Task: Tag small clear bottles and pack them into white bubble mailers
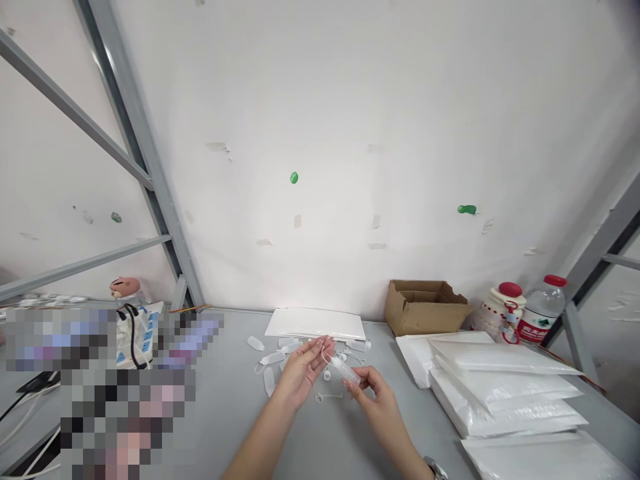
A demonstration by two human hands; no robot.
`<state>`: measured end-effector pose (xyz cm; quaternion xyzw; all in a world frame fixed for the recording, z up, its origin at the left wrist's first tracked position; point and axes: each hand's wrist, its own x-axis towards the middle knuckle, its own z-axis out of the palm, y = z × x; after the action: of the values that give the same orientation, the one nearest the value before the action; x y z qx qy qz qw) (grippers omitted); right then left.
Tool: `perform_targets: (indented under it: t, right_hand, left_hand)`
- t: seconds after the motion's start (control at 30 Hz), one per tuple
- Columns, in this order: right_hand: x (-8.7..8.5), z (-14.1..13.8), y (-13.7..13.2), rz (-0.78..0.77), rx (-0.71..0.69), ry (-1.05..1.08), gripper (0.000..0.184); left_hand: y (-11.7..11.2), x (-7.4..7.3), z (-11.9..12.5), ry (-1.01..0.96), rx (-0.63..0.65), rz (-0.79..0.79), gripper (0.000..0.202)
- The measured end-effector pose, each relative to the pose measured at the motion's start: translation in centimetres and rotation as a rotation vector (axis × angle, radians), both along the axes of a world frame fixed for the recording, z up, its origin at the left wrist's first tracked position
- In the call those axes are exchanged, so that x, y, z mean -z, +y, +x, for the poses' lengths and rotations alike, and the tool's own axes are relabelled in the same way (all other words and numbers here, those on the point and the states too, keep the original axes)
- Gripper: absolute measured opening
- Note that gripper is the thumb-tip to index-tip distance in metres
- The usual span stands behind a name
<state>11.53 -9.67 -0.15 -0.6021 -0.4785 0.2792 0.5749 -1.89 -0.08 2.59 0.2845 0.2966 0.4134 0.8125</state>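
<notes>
My right hand (pixel 375 395) pinches a small clear plastic tube (pixel 343 369) that points up and left over the grey table (pixel 230 407). Close beside it, my left hand (pixel 303 368) has its palm turned up and its fingers stretched out, the fingertips close to the tube's upper end and a thin loop there. Several small clear plastic tubes and caps (pixel 273 360) lie scattered on the table just behind and left of my hands. A small ring-shaped piece (pixel 320 398) lies between my wrists.
A flat white sheet stack (pixel 315 323) lies at the wall. An open cardboard box (pixel 423 305) stands to its right, then a red-capped jar (pixel 503 312) and a water bottle (pixel 543 310). White padded bags (pixel 500 390) are piled at right. A power strip with cables (pixel 133 330) sits at left.
</notes>
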Motion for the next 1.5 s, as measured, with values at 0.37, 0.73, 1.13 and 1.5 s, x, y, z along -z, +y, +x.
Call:
perform_targets:
  t: [0.37,0.73,1.13,1.5]
  right_hand:
    - [-0.7,-0.2,-0.4,0.001,0.029,-0.041,0.027]
    - [-0.6,-0.3,-0.3,0.015,0.019,-0.064,0.025]
    - [0.4,-0.1,-0.5,0.014,0.11,-0.295,0.026]
    - [0.8,-0.3,-0.4,0.018,0.116,-0.286,0.03]
  left_hand:
    - [-0.4,-0.1,0.3,0.017,0.029,-0.067,0.012]
    - [-0.2,0.2,0.3,0.097,0.052,0.055,0.011]
    - [0.2,0.3,-0.2,0.317,0.087,0.263,0.027]
    - [0.2,0.9,0.1,0.351,0.104,0.299,0.033]
